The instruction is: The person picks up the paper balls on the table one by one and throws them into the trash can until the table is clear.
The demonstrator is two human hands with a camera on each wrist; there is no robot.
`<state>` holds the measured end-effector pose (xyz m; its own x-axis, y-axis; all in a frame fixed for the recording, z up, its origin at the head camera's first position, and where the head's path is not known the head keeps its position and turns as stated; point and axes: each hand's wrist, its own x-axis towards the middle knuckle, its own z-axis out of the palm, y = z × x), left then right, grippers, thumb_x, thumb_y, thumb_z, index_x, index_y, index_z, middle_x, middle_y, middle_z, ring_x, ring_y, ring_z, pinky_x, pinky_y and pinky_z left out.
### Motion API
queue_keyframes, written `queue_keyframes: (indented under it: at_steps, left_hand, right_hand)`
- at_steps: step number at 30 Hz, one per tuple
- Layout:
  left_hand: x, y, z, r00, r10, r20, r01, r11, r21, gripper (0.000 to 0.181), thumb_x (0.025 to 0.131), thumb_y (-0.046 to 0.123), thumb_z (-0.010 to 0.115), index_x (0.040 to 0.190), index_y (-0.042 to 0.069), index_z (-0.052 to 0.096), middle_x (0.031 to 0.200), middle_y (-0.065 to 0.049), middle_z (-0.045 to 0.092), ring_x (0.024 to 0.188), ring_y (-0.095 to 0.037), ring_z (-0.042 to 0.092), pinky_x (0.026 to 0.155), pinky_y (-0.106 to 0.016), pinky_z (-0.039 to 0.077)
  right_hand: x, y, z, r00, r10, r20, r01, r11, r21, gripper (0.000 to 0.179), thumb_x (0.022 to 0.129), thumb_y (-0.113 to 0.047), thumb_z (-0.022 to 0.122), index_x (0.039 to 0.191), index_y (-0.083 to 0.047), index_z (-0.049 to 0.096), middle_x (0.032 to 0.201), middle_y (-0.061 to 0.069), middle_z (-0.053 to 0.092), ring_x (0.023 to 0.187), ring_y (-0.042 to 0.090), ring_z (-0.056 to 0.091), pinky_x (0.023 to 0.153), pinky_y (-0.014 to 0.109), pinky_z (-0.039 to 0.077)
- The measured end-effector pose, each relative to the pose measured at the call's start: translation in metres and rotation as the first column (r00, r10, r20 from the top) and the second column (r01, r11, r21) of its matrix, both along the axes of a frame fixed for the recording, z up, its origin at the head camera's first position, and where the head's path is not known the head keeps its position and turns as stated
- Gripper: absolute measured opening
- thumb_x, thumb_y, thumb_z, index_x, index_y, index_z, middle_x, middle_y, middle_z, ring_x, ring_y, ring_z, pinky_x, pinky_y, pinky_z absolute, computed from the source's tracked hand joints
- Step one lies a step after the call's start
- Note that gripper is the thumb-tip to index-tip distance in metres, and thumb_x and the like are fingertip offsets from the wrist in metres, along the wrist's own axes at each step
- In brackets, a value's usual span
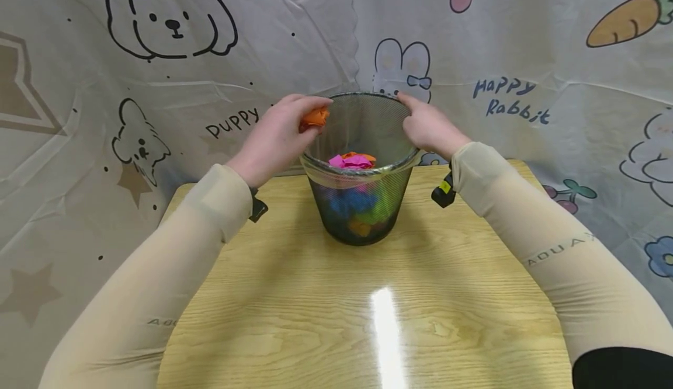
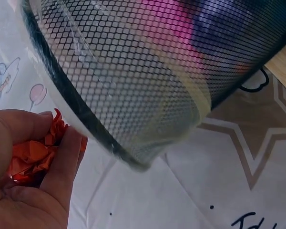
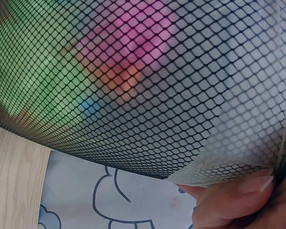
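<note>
A black mesh wastebasket (image 1: 363,214) lined with a clear plastic bag stands upright on the table. Crumpled pink paper (image 1: 353,161) and blue, green and orange pieces lie inside, showing through the mesh. My left hand (image 1: 278,135) holds a crumpled ball of orange paper (image 1: 315,117) in curled fingers, close by the basket's left rim. In the left wrist view that orange paper (image 2: 35,160) sits between thumb and fingers, just outside the rim. My right hand (image 1: 433,126) grips the basket's right rim, thumb and fingers bent over the bag's folded edge (image 3: 219,171).
The wooden table (image 1: 294,307) reaches toward me in front of the basket. A printed cloth (image 1: 294,33) with cartoon animals hangs right behind the basket and along both sides. Dark devices (image 1: 444,193) are strapped at both wrists.
</note>
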<state>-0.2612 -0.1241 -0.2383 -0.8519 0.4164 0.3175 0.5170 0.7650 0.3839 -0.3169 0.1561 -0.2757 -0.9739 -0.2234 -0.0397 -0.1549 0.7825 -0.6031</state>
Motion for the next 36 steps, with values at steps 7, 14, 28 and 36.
queue_keyframes:
  at_steps: [7,14,28,36]
  left_hand:
    - [-0.007,0.021,-0.001,0.998,-0.055,-0.007,0.054,0.996,-0.065,0.044,0.100,0.006,0.063,0.143,0.010,0.061,0.139,-0.012,0.058,0.125,-0.025,0.055,0.108,-0.039,0.046]
    - [-0.012,0.039,-0.001,0.995,-0.089,0.040,0.093,0.989,-0.115,0.044,0.101,0.008,0.060,0.145,0.012,0.060,0.134,-0.009,0.060,0.115,-0.020,0.058,0.101,-0.036,0.049]
    - [-0.014,0.051,-0.003,0.987,-0.109,0.115,0.127,0.978,-0.164,0.045,0.100,0.011,0.062,0.145,0.009,0.058,0.130,-0.008,0.062,0.109,-0.021,0.055,0.098,-0.035,0.047]
    - [-0.014,0.051,-0.008,0.986,-0.087,0.141,0.115,0.973,-0.200,0.049,0.101,0.018,0.063,0.149,0.011,0.054,0.125,-0.007,0.061,0.103,-0.021,0.054,0.090,-0.034,0.049]
  right_hand:
    - [0.000,0.002,-0.001,1.000,0.001,-0.002,-0.001,1.000,0.000,0.065,0.104,-0.010,0.024,0.167,-0.019,0.007,0.171,0.005,0.010,0.132,0.033,0.043,0.080,0.042,0.047]
    - [0.000,0.004,0.000,1.000,-0.002,-0.009,0.002,1.000,-0.004,0.065,0.104,-0.010,0.023,0.167,-0.018,0.007,0.171,0.005,0.010,0.136,0.031,0.040,0.087,0.044,0.046]
    - [0.000,0.000,0.000,1.000,-0.008,0.010,0.008,1.000,-0.015,0.065,0.105,-0.012,0.025,0.167,-0.020,0.007,0.171,0.006,0.011,0.138,0.032,0.037,0.105,0.047,0.040]
    - [0.000,0.000,0.000,1.000,-0.005,0.013,0.005,1.000,-0.007,0.066,0.104,-0.011,0.024,0.167,-0.019,0.006,0.171,0.005,0.010,0.141,0.031,0.035,0.100,0.046,0.044]
